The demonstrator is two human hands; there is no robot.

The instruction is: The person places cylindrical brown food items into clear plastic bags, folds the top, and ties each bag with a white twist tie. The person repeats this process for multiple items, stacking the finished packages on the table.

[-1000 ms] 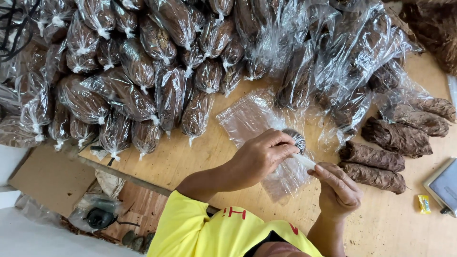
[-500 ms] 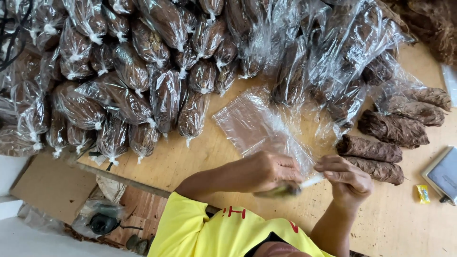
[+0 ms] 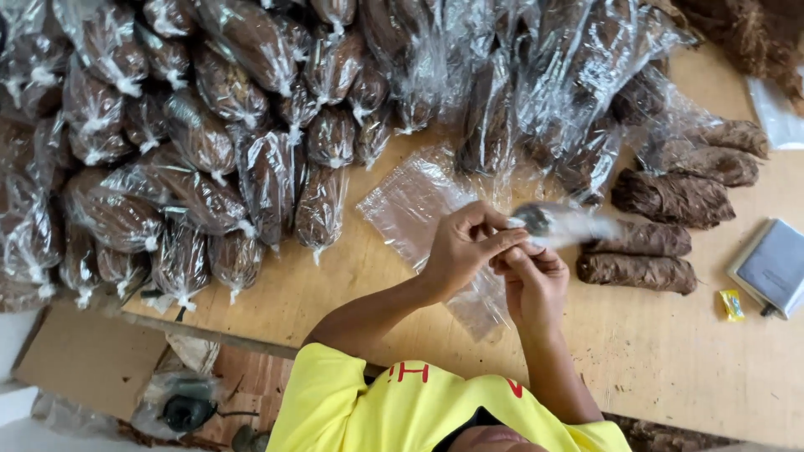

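My left hand [image 3: 465,247] and my right hand [image 3: 532,280] meet above the wooden table [image 3: 670,360]. Both pinch a thin clear plastic bag [image 3: 561,223] that trails to the right, blurred, with a small dark patch near my fingertips. Under my hands lies a flat stack of clear plastic bags [image 3: 410,209]. Just right of my hands lie bare brown leaf rolls [image 3: 641,272]. A big heap of brown bundles in tied clear bags [image 3: 209,167] covers the left and far side of the table.
A grey flat case [image 3: 775,268] and a small yellow packet [image 3: 731,305] lie at the right edge. More bare brown rolls [image 3: 678,197] lie further back. Cardboard [image 3: 84,360] and a dark object in plastic [image 3: 184,410] sit below the table's front edge.
My hands have lifted off the stack of bags and come together higher up, now holding one clear bag out to the right.
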